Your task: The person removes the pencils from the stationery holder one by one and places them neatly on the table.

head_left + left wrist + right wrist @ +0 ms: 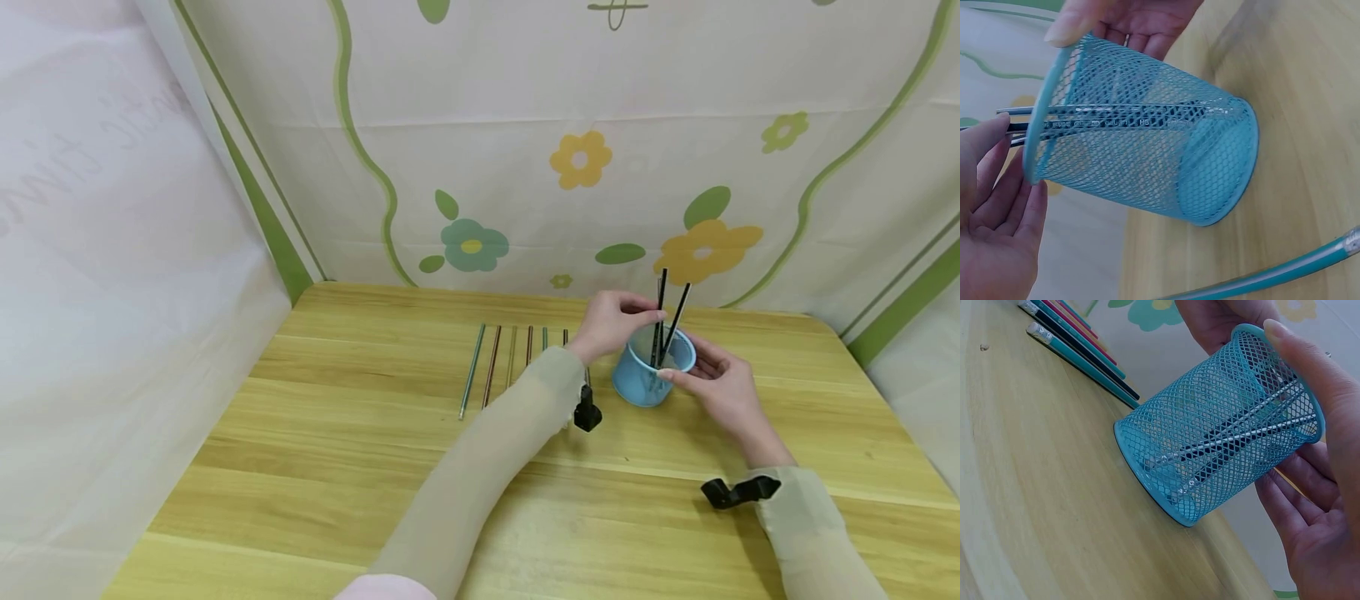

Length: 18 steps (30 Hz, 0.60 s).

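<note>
A light blue mesh pencil cup (636, 385) stands on the wooden table, right of centre. My right hand (726, 393) grips it from the right, with the thumb at the rim and the fingers round the far side. Several dark pencils (1116, 123) lean inside the cup, their upper ends rising past the rim. Over the mouth, my left hand (609, 323) pinches a black pencil (663, 292) between thumb and fingertips. The lower part of that pencil is inside the cup, seen through the mesh in the left wrist view.
Left of the cup, several pencils lie side by side in a row, among them a teal pencil (472, 371) and a dark red pencil (492, 367). My left forearm partly covers the row. A flowered curtain (517, 167) hangs behind the table (300, 467).
</note>
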### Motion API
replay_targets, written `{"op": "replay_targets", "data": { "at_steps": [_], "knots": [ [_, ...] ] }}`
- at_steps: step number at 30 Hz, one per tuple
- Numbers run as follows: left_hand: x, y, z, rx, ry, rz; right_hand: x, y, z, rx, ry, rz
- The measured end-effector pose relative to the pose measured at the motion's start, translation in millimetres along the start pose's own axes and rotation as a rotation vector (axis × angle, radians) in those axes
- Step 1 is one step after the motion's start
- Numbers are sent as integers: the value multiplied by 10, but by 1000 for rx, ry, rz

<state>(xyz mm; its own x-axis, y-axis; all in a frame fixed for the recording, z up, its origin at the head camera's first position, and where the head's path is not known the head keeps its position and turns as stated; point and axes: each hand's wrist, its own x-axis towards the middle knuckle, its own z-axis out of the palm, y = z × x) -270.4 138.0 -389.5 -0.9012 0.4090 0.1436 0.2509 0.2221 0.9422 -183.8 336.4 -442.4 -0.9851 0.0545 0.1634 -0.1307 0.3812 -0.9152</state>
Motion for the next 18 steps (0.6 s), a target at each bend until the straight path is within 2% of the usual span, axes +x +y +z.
{"op": "replay_targets", "data": {
  "at_steps": [9, 18],
  "knots": [
    [-16, 47, -186, -45, 49, -9, -5, 17, -2, 4, -10, -29],
    [-7, 72, -394, -250, 119, 39, -13, -7, -3, -5, -18, -9]
  ]
}}
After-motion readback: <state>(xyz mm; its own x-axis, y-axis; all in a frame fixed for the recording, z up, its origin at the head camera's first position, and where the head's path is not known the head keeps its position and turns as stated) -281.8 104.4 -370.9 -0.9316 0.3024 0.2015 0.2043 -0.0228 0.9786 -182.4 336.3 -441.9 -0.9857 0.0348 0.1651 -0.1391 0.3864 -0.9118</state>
